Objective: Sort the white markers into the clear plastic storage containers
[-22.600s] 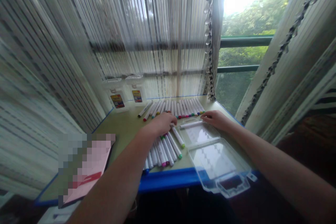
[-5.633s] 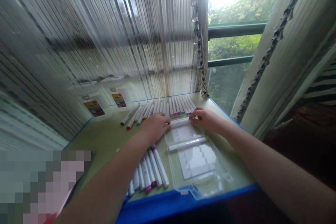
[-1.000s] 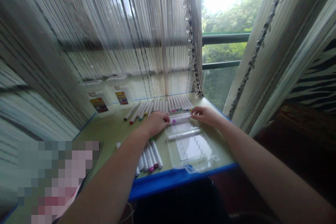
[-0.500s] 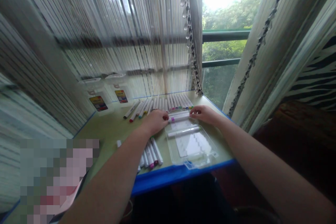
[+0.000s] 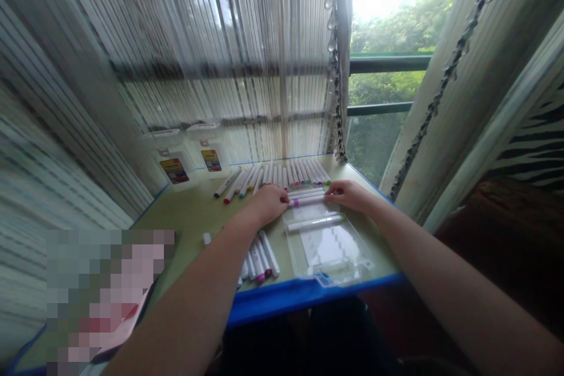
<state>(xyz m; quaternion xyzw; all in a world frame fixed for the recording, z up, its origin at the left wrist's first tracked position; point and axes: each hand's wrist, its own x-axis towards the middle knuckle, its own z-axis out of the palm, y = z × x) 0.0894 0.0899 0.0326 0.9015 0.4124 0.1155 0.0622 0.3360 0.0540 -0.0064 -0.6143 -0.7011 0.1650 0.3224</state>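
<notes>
A white marker with a purple band [image 5: 309, 198] lies crosswise over the far part of a clear plastic case [image 5: 294, 255]. My left hand [image 5: 269, 204] has its fingers closed at the marker's left end, while the fingers of my right hand [image 5: 350, 195] pinch its right end. Another white marker [image 5: 314, 223] rests across the case closer to me. Just beyond the held one, more white markers show partly behind it. Under my left forearm, a bunch of white markers [image 5: 264, 255] is partly hidden.
A long row of markers with coloured ends [image 5: 273, 175] lies along the back of the table [image 5: 185, 211]. Two clear cases with labels [image 5: 174, 170] stand at the back left. A blurred-out pinkish item [image 5: 127, 282] lies at left. Curtains and a window border the table.
The whole view has shifted a little, so the scene sits slightly further right. Both hands stay at the ends of the purple-banded marker, with little movement relative to the case.
</notes>
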